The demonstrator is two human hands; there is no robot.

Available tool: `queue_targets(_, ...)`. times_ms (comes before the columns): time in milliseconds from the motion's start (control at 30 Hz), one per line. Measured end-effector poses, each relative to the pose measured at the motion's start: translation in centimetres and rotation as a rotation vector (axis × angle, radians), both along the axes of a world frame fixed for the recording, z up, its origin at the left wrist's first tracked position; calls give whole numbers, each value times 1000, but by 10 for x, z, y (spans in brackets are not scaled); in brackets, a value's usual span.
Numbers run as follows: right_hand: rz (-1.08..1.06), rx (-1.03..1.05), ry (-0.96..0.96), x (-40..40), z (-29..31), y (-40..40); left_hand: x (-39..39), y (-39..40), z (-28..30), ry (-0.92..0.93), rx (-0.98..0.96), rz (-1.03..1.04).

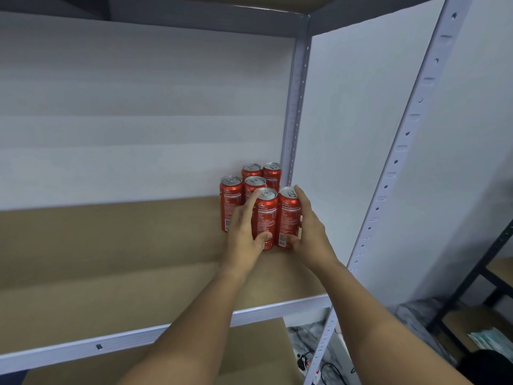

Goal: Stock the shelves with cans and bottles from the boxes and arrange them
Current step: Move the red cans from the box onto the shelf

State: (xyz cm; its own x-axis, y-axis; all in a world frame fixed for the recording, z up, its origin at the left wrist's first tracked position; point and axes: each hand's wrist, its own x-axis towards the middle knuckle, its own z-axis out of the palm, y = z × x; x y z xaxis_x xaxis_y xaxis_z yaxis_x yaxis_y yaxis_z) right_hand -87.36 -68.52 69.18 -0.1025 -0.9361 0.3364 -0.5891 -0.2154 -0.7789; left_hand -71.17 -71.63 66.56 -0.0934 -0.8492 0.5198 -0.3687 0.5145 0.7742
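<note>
Cans: six red cans [251,201] are stood upright, bunched together at the back right corner of the shelf [111,259].
Front pair: the front left can [266,218] and the front right can [288,216] are set touching.
Left hand [245,232]: fingers are laid nearly straight up the front left can, with the thumb pressed low on its front.
Right hand [308,226]: fingers are wrapped around the front right can's right side, thumb at its base.
Surroundings: a grey post [388,190] is seen to the right.
</note>
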Motion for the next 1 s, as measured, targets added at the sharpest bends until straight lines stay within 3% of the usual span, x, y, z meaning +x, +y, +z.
queue_targets(133,-11,-25,-2,3,1,7,2,2,1,23,40,-31)
queue_targets(433,-168,16,60,28,-24,52,23,57,-8,-160,62,143)
queue_targets(633,-139,-149,150,81,-65,110,77,118,-46,-363,-319,169)
queue_targets(767,-104,-163,173,122,-107,145,118,152,-103,-463,-397,72)
queue_targets(833,-101,-81,107,143,-137,158,140,164,-139,-494,-325,42)
queue_targets(1000,-37,59,185,189,-263,179,200,191,-262,-507,48,99)
